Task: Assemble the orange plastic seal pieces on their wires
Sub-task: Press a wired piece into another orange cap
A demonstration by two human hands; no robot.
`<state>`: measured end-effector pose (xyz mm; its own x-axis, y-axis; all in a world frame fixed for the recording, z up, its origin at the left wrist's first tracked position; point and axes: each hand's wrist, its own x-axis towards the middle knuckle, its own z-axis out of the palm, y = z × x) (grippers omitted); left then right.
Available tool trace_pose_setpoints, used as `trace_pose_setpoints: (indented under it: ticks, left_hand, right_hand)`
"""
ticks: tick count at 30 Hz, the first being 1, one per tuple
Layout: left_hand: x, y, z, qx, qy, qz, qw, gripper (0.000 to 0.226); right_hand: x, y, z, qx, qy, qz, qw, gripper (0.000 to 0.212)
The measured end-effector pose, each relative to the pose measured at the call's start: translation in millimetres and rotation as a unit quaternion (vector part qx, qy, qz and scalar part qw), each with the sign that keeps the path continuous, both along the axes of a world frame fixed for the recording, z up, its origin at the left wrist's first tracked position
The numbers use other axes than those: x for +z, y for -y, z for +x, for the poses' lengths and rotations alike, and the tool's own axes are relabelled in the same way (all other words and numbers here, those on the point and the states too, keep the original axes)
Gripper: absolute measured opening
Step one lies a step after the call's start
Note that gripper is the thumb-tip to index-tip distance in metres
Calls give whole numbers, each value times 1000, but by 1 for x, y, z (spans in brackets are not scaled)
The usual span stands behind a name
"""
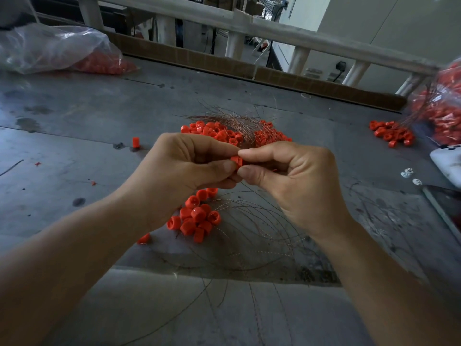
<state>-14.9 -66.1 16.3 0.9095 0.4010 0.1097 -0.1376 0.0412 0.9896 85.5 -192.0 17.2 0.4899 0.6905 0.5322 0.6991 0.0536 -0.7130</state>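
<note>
Both hands meet above the grey table (74,121). My left hand (184,163) and my right hand (287,176) pinch one small orange seal piece (236,162) between thumbs and forefingers. Below the hands lies a cluster of orange seal pieces on wires (197,218), their thin wires (262,228) fanning to the right. Behind the hands sits a pile of loose orange pieces (214,131) with a bundle of copper-coloured wires (232,119) on top. Any wire in the held piece is hidden by my fingers.
A clear plastic bag of orange pieces (57,51) lies at the back left, another bag (441,108) at the right edge with a small pile (391,133) beside it. A single orange piece (135,142) stands left. A white object (446,163) and a dark flat thing (446,206) lie at the right.
</note>
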Motion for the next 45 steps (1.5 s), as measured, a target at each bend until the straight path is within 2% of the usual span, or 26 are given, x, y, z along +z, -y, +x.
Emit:
trace_pose_setpoints:
  ticks: [5,9,11,13,16,20,23,27,29,32,37,39,42,45]
  left_hand:
    - [0,2,0,0,7,-5,1000,19]
    - [0,2,-1,-2,8,36,999,21]
    - [-1,2,-2,-3,7,47,999,21]
    - [-2,1,-1,-13,2,20,1000,22]
    - [-2,1,-1,-34,-5,-26,999,21]
    - [0,-3,-2,-64,-6,-48,997,26]
    - [1,-4,-2,-64,-12,-51,997,34]
    - [3,-5,-4,-79,-26,-45,996,44]
    - [4,-7,-5,-96,-35,-45,994,45]
    - [3,-9,-6,-120,-47,-54,990,48]
    - [3,-9,-7,-145,-42,-77,986,45]
    - [4,-6,-8,-140,-24,-43,989,46]
    - [5,0,-8,-105,-11,60,993,57]
    - [4,2,-7,-93,-10,74,993,59]
  right_hand:
    - [-1,0,0,-8,6,17,1000,30]
    - [-3,0,-1,-18,105,22,994,21]
    - [-4,-1,-2,-20,126,22,992,18]
    - [-3,0,-2,-17,117,19,993,18]
    - [-2,2,0,2,54,18,998,23]
    - [1,1,0,34,-22,29,999,26]
    - [0,0,1,50,-45,32,997,25]
    - [-1,0,1,61,-52,20,997,18]
    - [-1,0,2,73,-53,-5,996,24]
    - [2,0,4,96,16,-65,993,32]
    - [3,-1,3,99,47,-112,988,10]
    - [2,-1,2,80,66,-111,988,11]
    - [1,-1,-2,72,80,-117,987,4]
    - [-1,-2,-5,64,81,-121,987,6]
